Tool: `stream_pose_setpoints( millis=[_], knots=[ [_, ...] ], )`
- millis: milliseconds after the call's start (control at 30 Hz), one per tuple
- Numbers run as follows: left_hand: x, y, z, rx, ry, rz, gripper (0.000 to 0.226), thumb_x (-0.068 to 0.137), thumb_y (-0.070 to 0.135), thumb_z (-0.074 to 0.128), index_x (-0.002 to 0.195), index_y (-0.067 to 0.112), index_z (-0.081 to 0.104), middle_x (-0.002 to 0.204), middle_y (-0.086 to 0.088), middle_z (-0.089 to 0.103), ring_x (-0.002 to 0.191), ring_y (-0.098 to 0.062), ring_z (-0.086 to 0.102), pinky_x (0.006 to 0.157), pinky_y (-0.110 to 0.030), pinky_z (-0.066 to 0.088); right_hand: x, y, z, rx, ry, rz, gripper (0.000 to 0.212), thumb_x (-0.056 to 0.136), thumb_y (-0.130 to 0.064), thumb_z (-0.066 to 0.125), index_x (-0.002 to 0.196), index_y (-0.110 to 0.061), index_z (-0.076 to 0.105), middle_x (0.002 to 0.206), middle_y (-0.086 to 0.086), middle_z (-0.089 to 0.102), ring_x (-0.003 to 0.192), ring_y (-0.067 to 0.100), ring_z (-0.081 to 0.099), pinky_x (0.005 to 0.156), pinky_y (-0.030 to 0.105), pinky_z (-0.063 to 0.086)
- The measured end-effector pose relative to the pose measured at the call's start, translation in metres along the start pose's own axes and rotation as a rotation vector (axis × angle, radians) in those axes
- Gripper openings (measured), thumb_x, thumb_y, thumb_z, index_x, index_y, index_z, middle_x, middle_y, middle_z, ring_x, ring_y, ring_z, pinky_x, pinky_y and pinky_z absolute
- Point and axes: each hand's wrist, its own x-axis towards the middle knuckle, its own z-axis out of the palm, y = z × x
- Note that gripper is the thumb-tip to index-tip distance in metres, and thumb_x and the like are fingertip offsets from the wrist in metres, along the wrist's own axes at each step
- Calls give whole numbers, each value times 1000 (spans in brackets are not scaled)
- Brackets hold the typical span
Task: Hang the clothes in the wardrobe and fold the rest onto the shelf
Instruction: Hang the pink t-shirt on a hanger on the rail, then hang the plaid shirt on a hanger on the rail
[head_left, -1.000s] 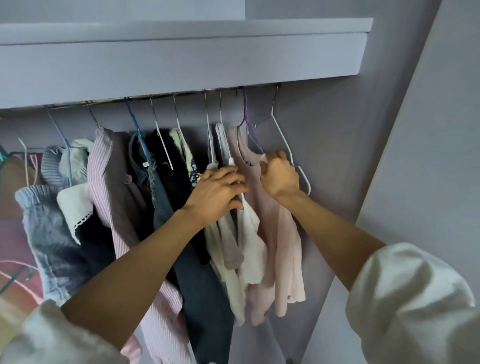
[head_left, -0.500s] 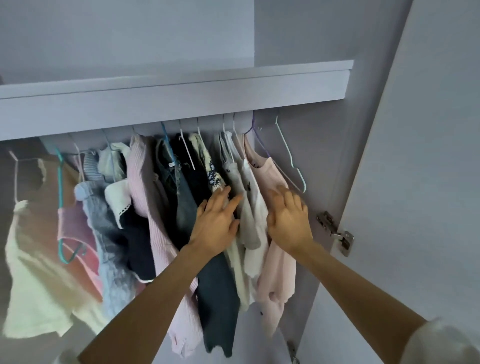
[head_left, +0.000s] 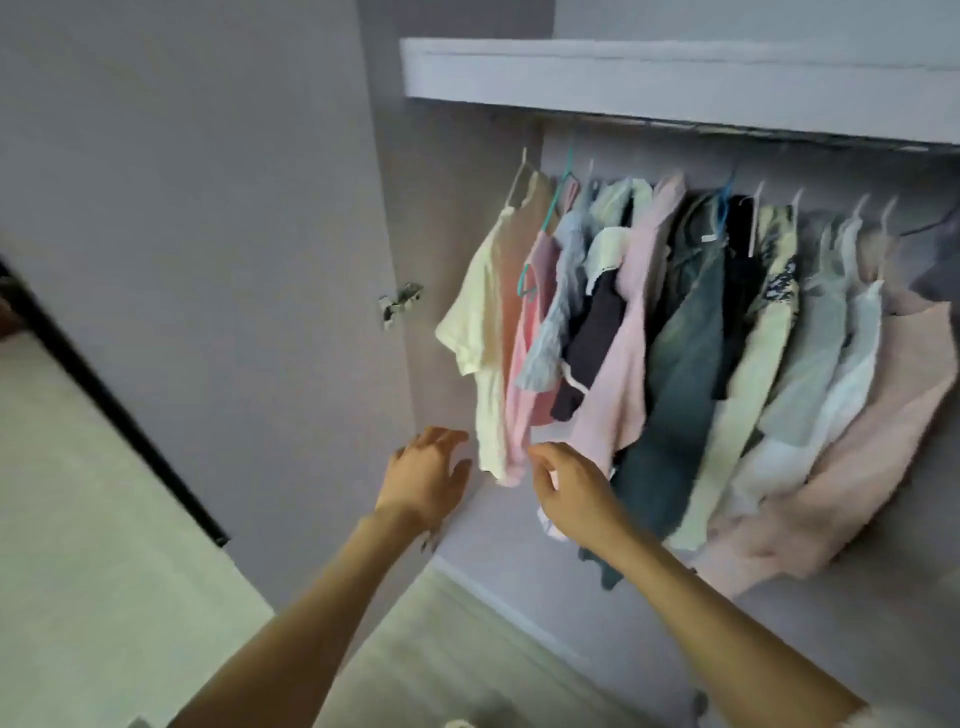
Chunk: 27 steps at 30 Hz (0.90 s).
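1. Both hands sit low, under the left end of the row of hung clothes. The left hand (head_left: 423, 480) is open with fingers spread and grips nothing; it hovers just left of the hem of the cream t-shirt (head_left: 480, 332).
2. The right hand (head_left: 569, 491) is just right of the same hem, below the pink garment (head_left: 524, 364), with fingers loosely bent. Motion blur means I cannot tell whether it is touching or pinching fabric; I see nothing clearly held.
3. Key relation: the cream t-shirt and pink garment hang directly above and between the two hands, hems just beyond the fingertips. Long axis is vertical, running from hanger hook down to hem.
4. The rest of the row runs up and to the right of the right hand along the rail (head_left: 727, 127), under the shelf (head_left: 623, 78). The dark green piece (head_left: 685, 364) hangs just right of the right wrist.
5. Reach looks about equal: the left hand is nearer the cream tee, the right nearer the pink.
6. The open wardrobe door (head_left: 234, 260) stands left of the left hand, its hinge (head_left: 400, 304) above that hand.
7. Judgement: hanging looks largely done, and no loose clothes are visible near either hand.
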Motion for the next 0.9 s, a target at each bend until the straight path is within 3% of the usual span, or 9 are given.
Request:
stream_pose_setpoints(
  millis=[167, 400, 600, 733, 900],
  knots=[
    [-132, -94, -31, -1, 124, -364, 36, 96, 29, 47, 131, 23, 52, 138, 3, 49, 124, -19, 48, 100, -31, 37, -21, -89, 83, 36, -277, -206, 30, 94, -14, 45, 121, -12, 58, 122, 5, 62, 110, 25, 58, 92, 31, 43],
    [-385, -189, -94, -3, 395, -949, 35, 96, 28, 48, 129, 21, 53, 135, 1, 51, 116, -23, 54, 96, -34, 40, -117, -271, 224, 36, -763, -614, 31, 98, -19, 40, 124, -14, 55, 127, 4, 58, 114, 22, 54, 96, 32, 42],
    [-591, -219, -103, -26, 645, -1344, 33, 95, 27, 49, 127, 20, 55, 131, 0, 54, 117, -18, 54, 96, -29, 40, -248, -400, 332, -29, -1066, -920, 33, 97, -18, 38, 123, -16, 57, 130, 3, 58, 118, 22, 52, 99, 30, 40],
    [-690, -227, -94, -80, 767, -1566, 33, 96, 26, 48, 128, 19, 55, 132, -1, 54, 116, -18, 54, 97, -29, 40, -329, -454, 380, -96, -1213, -1087, 33, 95, -20, 39, 122, -22, 58, 127, -3, 60, 118, 16, 52, 93, 20, 36],
    [-798, -211, -64, -206, 942, -1829, 33, 96, 24, 46, 127, 16, 54, 130, -4, 54, 117, -17, 52, 93, -25, 37, -428, -501, 426, -158, -1398, -1249, 32, 97, -20, 37, 122, -20, 56, 121, -2, 61, 111, 14, 55, 89, 22, 40]
  ],
)
